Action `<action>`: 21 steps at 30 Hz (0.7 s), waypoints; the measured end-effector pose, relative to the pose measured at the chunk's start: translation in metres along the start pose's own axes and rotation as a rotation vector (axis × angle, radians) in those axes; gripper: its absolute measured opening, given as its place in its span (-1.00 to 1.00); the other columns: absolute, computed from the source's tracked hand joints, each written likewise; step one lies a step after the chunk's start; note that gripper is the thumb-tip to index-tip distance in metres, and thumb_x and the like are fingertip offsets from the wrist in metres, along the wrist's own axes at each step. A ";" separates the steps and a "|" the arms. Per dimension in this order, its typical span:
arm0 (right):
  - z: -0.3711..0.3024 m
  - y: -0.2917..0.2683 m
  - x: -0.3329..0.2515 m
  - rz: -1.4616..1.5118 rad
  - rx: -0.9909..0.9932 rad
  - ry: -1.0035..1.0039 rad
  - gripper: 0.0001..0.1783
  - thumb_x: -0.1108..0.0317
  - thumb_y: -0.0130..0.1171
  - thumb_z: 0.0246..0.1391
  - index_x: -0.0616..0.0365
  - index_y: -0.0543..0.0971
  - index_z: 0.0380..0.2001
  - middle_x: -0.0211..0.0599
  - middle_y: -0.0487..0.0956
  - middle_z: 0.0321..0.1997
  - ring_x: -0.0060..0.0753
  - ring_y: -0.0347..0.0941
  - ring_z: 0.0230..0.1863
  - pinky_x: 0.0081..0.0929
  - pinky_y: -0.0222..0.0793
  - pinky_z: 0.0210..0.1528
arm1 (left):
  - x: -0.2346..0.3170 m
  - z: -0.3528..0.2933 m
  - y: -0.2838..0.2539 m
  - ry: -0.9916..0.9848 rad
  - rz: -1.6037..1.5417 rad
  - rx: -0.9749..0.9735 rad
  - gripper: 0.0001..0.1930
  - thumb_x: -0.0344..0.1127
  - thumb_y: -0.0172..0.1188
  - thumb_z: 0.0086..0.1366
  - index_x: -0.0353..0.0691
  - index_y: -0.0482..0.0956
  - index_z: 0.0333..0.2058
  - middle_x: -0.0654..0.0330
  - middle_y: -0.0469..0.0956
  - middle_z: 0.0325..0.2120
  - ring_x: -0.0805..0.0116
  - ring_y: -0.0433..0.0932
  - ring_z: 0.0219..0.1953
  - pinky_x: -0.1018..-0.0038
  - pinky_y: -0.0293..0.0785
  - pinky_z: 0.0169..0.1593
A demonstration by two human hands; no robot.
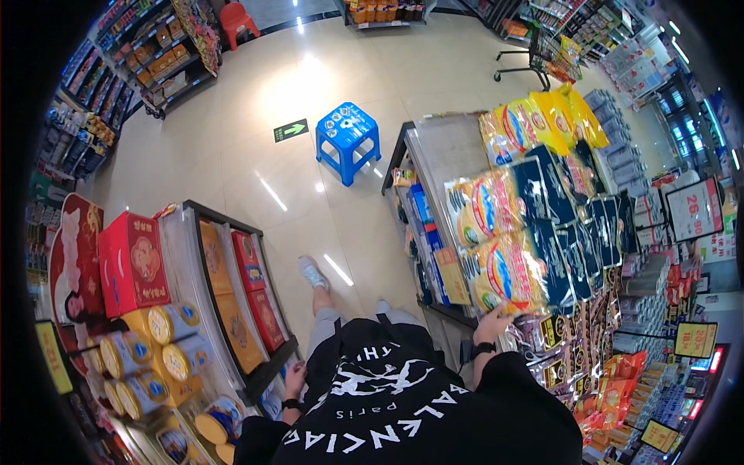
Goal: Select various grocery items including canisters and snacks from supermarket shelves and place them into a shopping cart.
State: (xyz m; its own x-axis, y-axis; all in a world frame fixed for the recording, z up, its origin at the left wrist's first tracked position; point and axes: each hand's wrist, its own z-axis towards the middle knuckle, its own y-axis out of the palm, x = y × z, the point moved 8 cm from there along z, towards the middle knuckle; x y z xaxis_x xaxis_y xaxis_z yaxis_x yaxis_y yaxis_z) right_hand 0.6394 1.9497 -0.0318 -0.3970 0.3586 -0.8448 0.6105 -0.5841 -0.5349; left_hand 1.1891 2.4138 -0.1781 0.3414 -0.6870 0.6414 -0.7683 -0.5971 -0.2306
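My right hand (pixel 494 323) reaches up to the display on my right and touches the lower edge of a large yellow snack bag (pixel 508 275), one of several yellow and dark blue bags stacked there. A black band sits on that wrist. My left hand (pixel 294 381) hangs low by my side, close to the front edge of the low shelf (pixel 267 372) on my left; its fingers are curled and it appears to hold nothing. I wear a black shirt with white lettering and grey trousers.
A blue plastic stool (pixel 348 139) stands on the tiled floor ahead. The left display holds red gift boxes (pixel 132 263) and yellow tins (pixel 147 349). Dark and orange packets (pixel 604 356) fill the right shelves. A red stool (pixel 236 19) and a trolley (pixel 535 54) stand far off.
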 end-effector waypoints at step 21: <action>-0.242 0.509 -0.250 -0.207 -1.111 0.222 -0.55 0.13 0.16 0.27 0.17 0.47 0.11 -0.25 0.64 -0.28 -0.38 0.61 -0.43 -0.42 0.48 -0.44 | 0.578 0.345 -0.187 0.412 0.288 0.089 -0.57 -0.30 0.26 0.30 -0.32 0.51 0.10 -0.05 0.67 -0.15 0.19 0.67 -0.14 0.35 0.58 -0.03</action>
State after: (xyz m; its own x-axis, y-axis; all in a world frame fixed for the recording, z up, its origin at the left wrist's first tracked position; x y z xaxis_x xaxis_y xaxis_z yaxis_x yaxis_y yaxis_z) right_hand 1.2148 1.7389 -0.0962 -0.4977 0.5578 -0.6642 0.8587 0.4250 -0.2865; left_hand 1.7163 1.9857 -0.0169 -0.1331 -0.6197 0.7735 -0.7444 -0.4527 -0.4908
